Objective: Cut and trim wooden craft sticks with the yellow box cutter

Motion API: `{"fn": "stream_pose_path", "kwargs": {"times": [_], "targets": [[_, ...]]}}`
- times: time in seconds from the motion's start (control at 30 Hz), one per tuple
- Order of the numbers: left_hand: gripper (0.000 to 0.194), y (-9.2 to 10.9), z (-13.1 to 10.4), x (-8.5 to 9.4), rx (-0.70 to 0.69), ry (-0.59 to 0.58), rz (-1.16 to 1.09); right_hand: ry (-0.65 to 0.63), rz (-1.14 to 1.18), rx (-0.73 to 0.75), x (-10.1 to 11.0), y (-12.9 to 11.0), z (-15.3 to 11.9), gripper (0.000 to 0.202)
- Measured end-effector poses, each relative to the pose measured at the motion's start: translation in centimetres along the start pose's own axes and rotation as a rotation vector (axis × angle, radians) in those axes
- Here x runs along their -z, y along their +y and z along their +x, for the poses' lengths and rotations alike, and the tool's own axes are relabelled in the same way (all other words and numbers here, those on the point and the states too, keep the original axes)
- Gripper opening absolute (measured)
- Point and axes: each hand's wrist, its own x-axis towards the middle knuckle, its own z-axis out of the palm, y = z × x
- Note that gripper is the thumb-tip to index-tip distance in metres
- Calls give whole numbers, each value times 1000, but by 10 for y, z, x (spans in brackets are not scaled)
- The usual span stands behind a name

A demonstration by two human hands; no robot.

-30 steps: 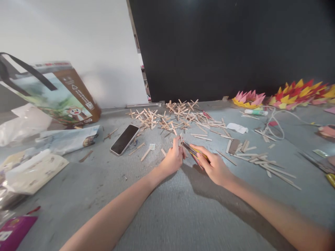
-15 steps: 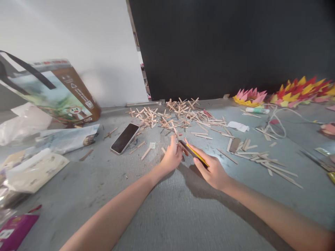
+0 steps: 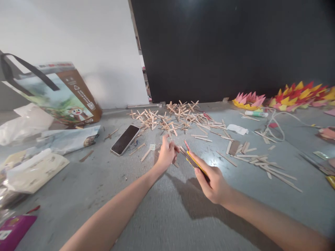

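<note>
My left hand point(image 3: 166, 153) is closed round thin wooden sticks, whose ends show above and below the fingers. My right hand point(image 3: 210, 179) grips a black and yellow utility knife point(image 3: 195, 162); its tip points up and left, a little to the right of my left fingers. A small red thing sticks out by my right index finger. Beyond both hands lies a heap of crossed wooden sticks point(image 3: 167, 116). Loose flat sticks point(image 3: 256, 160) are scattered to the right of my right hand.
A phone point(image 3: 125, 140) lies left of my left hand. A printed bag point(image 3: 65, 97) and plastic packets point(image 3: 39, 167) are at the left. Pink and yellow paper crowns point(image 3: 248, 101), a glue stick point(image 3: 256, 114), a white cable point(image 3: 280, 125) and scissors point(image 3: 318, 165) are at the right.
My left hand has shifted slightly left and down. My right hand and the knife have moved a little down and right, so the knife tip is farther from the held sticks.
</note>
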Motion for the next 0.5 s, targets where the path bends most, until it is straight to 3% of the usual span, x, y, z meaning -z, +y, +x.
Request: {"fn": "stream_pose_path", "kwargs": {"times": [0.17,0.5], "targets": [[34,-1,-3,-4,-94,-226,-30,54,18,-141,0,11,8,56],[39,1,-6,-6,-98,-258,-60,11,15,-210,2,14,14,56]]}}
